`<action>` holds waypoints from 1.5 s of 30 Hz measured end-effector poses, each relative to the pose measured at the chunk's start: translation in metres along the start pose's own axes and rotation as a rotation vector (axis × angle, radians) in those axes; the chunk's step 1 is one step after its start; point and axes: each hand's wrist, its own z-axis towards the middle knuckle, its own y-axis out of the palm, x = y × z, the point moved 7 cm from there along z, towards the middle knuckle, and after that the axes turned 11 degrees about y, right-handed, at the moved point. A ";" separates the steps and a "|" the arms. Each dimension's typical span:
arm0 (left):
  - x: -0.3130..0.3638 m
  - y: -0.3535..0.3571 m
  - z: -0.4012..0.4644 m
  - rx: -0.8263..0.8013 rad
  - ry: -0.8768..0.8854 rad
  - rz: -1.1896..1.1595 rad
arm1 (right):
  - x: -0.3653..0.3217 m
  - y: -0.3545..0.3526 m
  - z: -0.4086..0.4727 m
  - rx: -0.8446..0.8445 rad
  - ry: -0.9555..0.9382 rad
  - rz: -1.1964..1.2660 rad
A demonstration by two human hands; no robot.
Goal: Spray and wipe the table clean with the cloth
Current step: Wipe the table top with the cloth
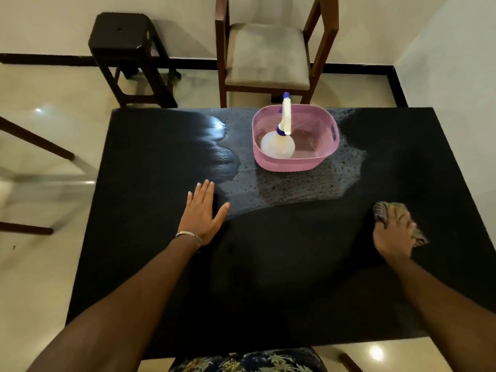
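Your left hand [203, 210] lies flat on the black table [161, 291], fingers straight and spread, bracing you near the middle of the top, while your right hand [393, 236] curls over a bunched cloth [382, 213] and presses it down close to the table's right edge. You look to be in the wiping step: the spray bottle [280, 142] already stands in the pink basket [298, 163] at the far side of the table, well apart from both hands, and a wet, streaked sheen with dark droplets spreads around and in front of the basket. That patch reads as sprayed but not yet wiped dry, so your next move probably calls for sweeping the cloth leftward and away from you through it, keeping pressure even and steering round the basket, or shifting the basket to reach beneath it. Beyond the table stand a cushioned wooden chair [268, 55] and a dark stool [120, 33]. No brand, label or writing can be read on the bottle, the basket or anything else.
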 end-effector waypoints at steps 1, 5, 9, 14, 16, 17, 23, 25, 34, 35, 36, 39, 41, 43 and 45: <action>-0.006 -0.004 0.000 0.005 -0.001 -0.006 | -0.018 0.003 -0.009 0.011 0.009 0.005; -0.039 -0.028 0.001 0.039 -0.009 -0.014 | -0.146 0.052 -0.117 0.066 -0.280 -0.026; -0.071 -0.049 0.000 0.053 -0.016 -0.010 | -0.264 0.116 -0.287 -0.025 -0.702 -0.096; -0.099 -0.062 -0.001 0.040 -0.009 0.015 | -0.310 0.202 -0.479 -0.259 -1.425 -0.423; -0.106 -0.062 0.001 0.036 -0.005 0.030 | -0.305 0.208 -0.485 -0.277 -1.534 -0.454; -0.108 -0.061 0.003 0.028 0.008 0.029 | -0.305 0.201 -0.473 -0.265 -1.543 -0.386; -0.102 -0.052 0.015 0.022 0.081 -0.003 | -0.249 0.114 -0.266 -0.076 -0.850 -0.159; -0.096 -0.048 0.015 0.023 0.093 -0.010 | -0.196 0.089 -0.191 -0.012 -0.572 -0.129; -0.094 -0.042 0.005 0.034 0.090 -0.045 | -0.190 0.073 -0.169 0.071 -0.243 -0.037; -0.094 -0.041 0.004 0.032 0.094 -0.049 | -0.222 0.085 -0.198 0.059 -0.371 -0.059; -0.094 -0.040 0.004 0.024 0.095 -0.052 | -0.253 0.098 -0.229 0.024 -0.504 -0.081; -0.090 -0.038 0.005 0.010 0.115 -0.026 | -0.327 0.134 -0.310 -0.118 -0.892 -0.206; -0.092 -0.037 0.006 -0.011 0.126 0.004 | -0.341 0.146 -0.333 -0.172 -1.056 -0.320; -0.092 -0.037 0.008 -0.003 0.128 0.007 | -0.331 0.138 -0.319 -0.149 -1.101 -0.314; -0.092 -0.039 0.010 0.013 0.130 -0.006 | -0.304 0.119 -0.278 -0.093 -1.011 -0.241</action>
